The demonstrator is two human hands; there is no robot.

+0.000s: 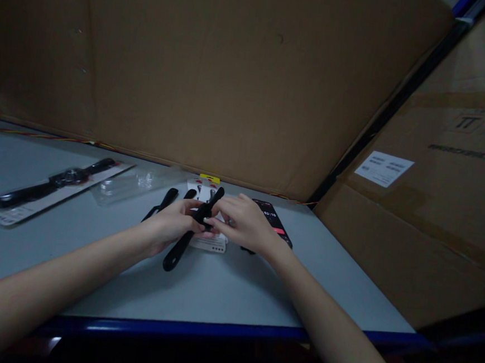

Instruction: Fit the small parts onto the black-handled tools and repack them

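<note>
A long black tool [178,252] with a hole in its rounded handle end is held slantwise above the table; I cannot make out its kind. My left hand [171,223] grips its middle from the left, fingers wrapped around it. From the right, my right hand [242,218] pinches at the same middle part, with thumb and fingers close together. The fingers hide the part they work on. Just behind my left hand lies another black handled piece [168,199]. Beneath the hands is a printed card [210,243] with a yellow top edge.
At the left lies a similar black tool [27,193] sealed on a backing card. A clear plastic blister shell [137,181] rests beside it. A phone [279,224] showing a timer lies right of my hands. Cardboard walls [233,80] stand behind and at the right.
</note>
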